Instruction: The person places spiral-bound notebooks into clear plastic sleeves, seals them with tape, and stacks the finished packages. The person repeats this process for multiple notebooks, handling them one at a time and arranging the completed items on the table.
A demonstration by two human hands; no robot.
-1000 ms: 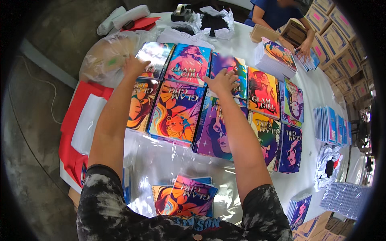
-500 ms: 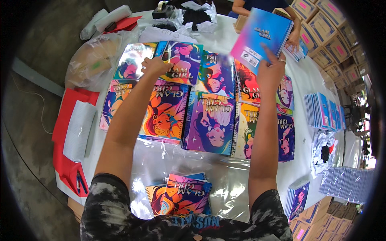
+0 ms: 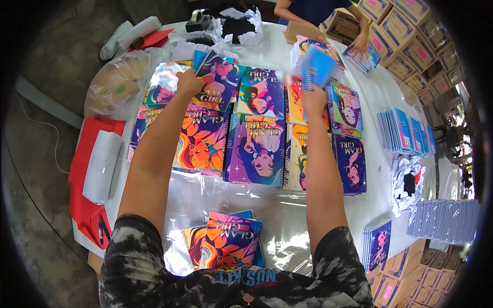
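My right hand (image 3: 314,101) is closed on the lower end of a blue-backed spiral notebook (image 3: 322,65), held up above the far right of the rows and smeared by motion. At the far left of the rows, my left hand (image 3: 189,83) is closed on the side edge of a purple spiral notebook (image 3: 220,81), which sits tilted over its stack. Blue covers show behind it. Around my hands lie two rows of notebook stacks with colourful illustrated covers, among them an orange one (image 3: 203,141) and a purple one (image 3: 256,151).
Nearer me, a fanned notebook pile (image 3: 226,238) rests on clear plastic film (image 3: 192,197). Red sheets (image 3: 92,154) and a white roll (image 3: 102,167) lie left. A tape dispenser (image 3: 199,20) stands at the back. Across the table, another person's hand (image 3: 359,45) touches notebooks beside cardboard boxes (image 3: 395,25).
My right hand has lowered and turned its notebook, which showed its back cover broadly before. The purple notebook at my left hand has tilted. The whole view has shifted slightly.
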